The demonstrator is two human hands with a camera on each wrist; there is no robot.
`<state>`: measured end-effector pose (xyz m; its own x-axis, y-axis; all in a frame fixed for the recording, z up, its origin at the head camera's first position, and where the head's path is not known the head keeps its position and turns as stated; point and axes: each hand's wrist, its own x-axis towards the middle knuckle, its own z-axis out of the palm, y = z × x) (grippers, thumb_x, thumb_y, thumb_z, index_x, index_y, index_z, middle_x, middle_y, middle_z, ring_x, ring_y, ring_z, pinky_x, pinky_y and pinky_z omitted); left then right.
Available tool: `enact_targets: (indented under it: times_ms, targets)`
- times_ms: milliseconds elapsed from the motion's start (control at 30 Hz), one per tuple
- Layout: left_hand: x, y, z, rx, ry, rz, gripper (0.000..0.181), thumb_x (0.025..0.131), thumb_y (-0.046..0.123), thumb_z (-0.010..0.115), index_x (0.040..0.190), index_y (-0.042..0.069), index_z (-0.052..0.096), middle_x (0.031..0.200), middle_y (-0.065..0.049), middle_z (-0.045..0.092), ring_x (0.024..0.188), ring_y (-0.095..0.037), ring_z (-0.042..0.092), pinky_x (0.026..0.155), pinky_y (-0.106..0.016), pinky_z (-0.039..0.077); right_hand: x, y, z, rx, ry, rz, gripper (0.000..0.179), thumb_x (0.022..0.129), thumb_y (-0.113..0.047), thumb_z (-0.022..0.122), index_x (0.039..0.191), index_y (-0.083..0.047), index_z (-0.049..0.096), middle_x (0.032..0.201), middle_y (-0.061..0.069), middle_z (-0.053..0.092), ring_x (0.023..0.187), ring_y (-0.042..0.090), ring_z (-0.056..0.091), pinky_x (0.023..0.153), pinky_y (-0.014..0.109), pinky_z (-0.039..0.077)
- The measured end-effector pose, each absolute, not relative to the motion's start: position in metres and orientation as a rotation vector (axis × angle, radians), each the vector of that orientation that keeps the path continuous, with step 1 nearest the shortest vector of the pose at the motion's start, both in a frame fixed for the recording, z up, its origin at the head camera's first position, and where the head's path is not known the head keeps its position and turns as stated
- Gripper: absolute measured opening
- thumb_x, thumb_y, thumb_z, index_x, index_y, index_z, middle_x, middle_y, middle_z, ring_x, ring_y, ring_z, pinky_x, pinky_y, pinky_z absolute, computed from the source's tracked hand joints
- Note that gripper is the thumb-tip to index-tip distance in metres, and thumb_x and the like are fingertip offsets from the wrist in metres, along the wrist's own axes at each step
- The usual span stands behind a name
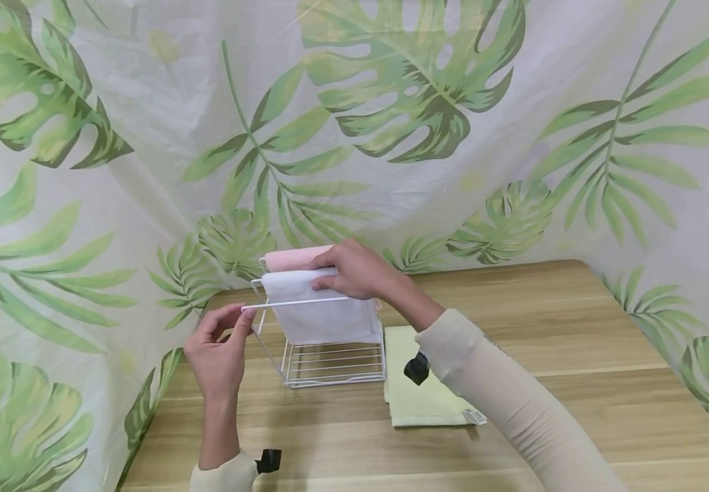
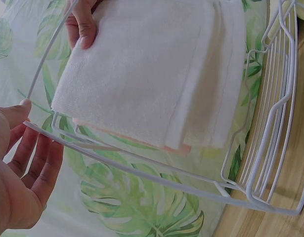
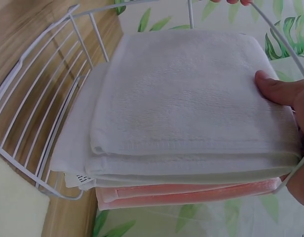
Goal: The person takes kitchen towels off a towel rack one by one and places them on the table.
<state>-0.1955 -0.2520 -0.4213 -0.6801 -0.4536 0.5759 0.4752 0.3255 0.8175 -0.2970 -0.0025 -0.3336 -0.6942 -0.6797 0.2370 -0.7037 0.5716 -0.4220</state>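
A white wire rack [image 1: 336, 378] with several raised bars stands on the table. Over its middle bar hangs a folded white towel [image 1: 320, 321], its layers and lower edges showing in both wrist views. My right hand [image 1: 357, 272] grips that towel's upper edge, thumb on the near face; its fingers behind the cloth are hidden. Behind the white towel, a pink towel [image 1: 296, 259] hangs over the back bar. My left hand [image 1: 219, 348] pinches the left end of the rack's bare front bar, thumb and fingers around the wire corner [image 2: 29, 121] in the left wrist view.
A folded pale yellow towel [image 1: 431, 396] with a small label lies on the wooden table [image 1: 545, 410], just right of the rack. Leaf-printed cloth [image 1: 404, 198] hangs close behind the table. A black strap piece [image 1: 416, 369] sticks out from the right sleeve.
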Motion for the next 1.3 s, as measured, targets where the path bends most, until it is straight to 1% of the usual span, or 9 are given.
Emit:
enact_targets:
  times_ms: [433,700,867,1100,1167,1233,1300]
  targets:
    - [-0.1941,-0.2507,-0.421,-0.015,-1.811,-1.47,0.017,0.09,0.005,0.087,0.103,-0.004,0.081,0.086,0.018,0.074,0.07,0.001,0.071,0.062,-0.01,0.06,-0.2959,0.0002,-0.34,1.156,-2.739,0.821,0.035,0.1,-0.036,0.078,0.134,-0.026,0.077,0.134,-0.003,0.077,0.129,0.019,0.071,0.108,0.042,0.059]
    - [-0.1949,-0.2504,-0.4214,-0.005,-1.818,-1.458,0.017,0.09,0.006,0.088,0.102,-0.003,0.081,0.086,0.019,0.074,0.071,0.001,0.071,0.062,-0.011,0.06,-0.293,0.0019,-0.3416,1.133,-2.699,0.865,0.033,0.099,-0.035,0.079,0.131,-0.027,0.079,0.132,-0.004,0.078,0.125,0.018,0.072,0.104,0.042,0.06]
    - [-0.1944,-0.2509,-0.421,-0.002,-1.82,-1.45,0.016,0.089,0.006,0.088,0.102,-0.003,0.081,0.085,0.02,0.074,0.07,0.002,0.07,0.062,-0.01,0.06,-0.292,0.0021,-0.3432,1.135,-2.654,0.891,0.031,0.1,-0.035,0.078,0.129,-0.027,0.08,0.13,-0.003,0.078,0.121,0.016,0.074,0.099,0.04,0.061]
    - [-0.1943,-0.2509,-0.4192,-0.029,-1.812,-1.46,0.016,0.09,0.005,0.087,0.102,-0.004,0.081,0.086,0.017,0.074,0.07,0.001,0.07,0.061,-0.011,0.06,-0.2908,0.0027,-0.342,1.145,-2.592,0.907,0.028,0.1,-0.033,0.077,0.127,-0.026,0.081,0.127,-0.002,0.079,0.108,0.012,0.075,0.091,0.038,0.061]
    - [-0.1941,-0.2515,-0.4193,-0.038,-1.803,-1.467,0.017,0.09,0.005,0.087,0.102,-0.005,0.08,0.085,0.016,0.074,0.069,0.001,0.07,0.06,-0.011,0.06,-0.2901,0.0023,-0.341,1.15,-2.568,0.921,0.027,0.1,-0.032,0.077,0.126,-0.024,0.082,0.124,-0.002,0.08,0.1,0.011,0.074,0.087,0.035,0.061]
    - [-0.1941,-0.2522,-0.4197,-0.032,-1.795,-1.47,0.016,0.09,0.004,0.087,0.102,-0.005,0.08,0.084,0.017,0.074,0.068,0.001,0.07,0.059,-0.011,0.06,-0.2896,0.0017,-0.3397,1.152,-2.534,0.949,0.026,0.101,-0.03,0.077,0.124,-0.022,0.082,0.121,0.0,0.081,0.087,0.01,0.071,0.079,0.031,0.058]
    - [-0.1944,-0.2528,-0.4202,-0.024,-1.787,-1.474,0.017,0.09,0.004,0.087,0.101,-0.006,0.08,0.084,0.017,0.074,0.068,0.001,0.07,0.058,-0.011,0.059,-0.2897,0.0009,-0.338,1.154,-2.495,0.972,0.024,0.101,-0.028,0.077,0.123,-0.021,0.083,0.113,0.001,0.083,0.071,0.008,0.061,0.067,0.025,0.051]
